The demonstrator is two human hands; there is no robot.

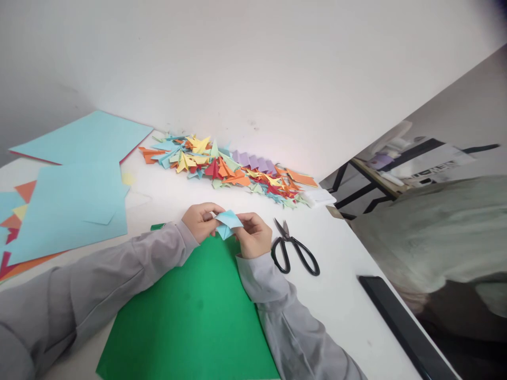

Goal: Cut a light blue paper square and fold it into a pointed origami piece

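Observation:
Between my two hands is a small piece of light blue paper point(227, 217), folded, with a pointed lower part. My left hand point(201, 220) pinches its left edge, and my right hand point(255, 235) grips the right edge between thumb and fingers. Both hands are above the far end of a green sheet point(190, 311) lying on the white table. Just right of my right hand lie scissors point(288, 240) with black handles, their blades slightly apart. A small green piece point(157, 227) shows beside my left wrist.
A long heap of folded paper shapes point(225, 169) in several colours lies along the wall. Large light blue sheets point(79, 203) and coloured scraps point(26, 191) are at left. A black flat bar point(400, 322) lies by the right table edge, near a shelf point(376, 182) and pale green cloth point(428, 227).

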